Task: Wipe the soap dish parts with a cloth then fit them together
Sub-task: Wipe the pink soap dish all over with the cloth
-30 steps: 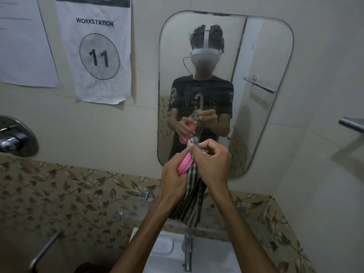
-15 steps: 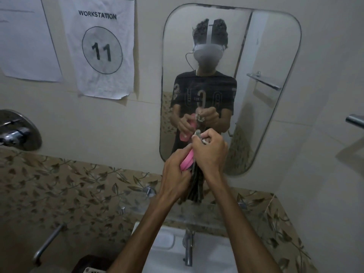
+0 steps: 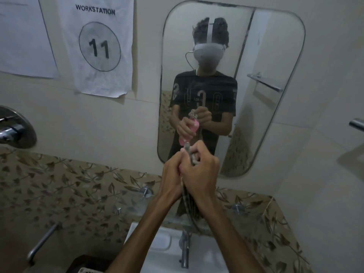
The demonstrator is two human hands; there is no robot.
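mirror (image 3: 275,56) on wall, workstation 11 sign (image 3: 100,46) left of it; tap (image 3: 185,251) over white sink (image 3: 157,253) below.

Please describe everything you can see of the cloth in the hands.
The cloth is a checked fabric in dark and pale stripes, bunched between both hands. The right hand grips its upper part, whose tip pokes out above the fingers; the rest hangs down limp between the wrists, above the tap.

The hands (image 3: 189,174) meet before the mirror (image 3: 275,95), above the sink (image 3: 157,243); a poster (image 3: 98,46) hangs left.
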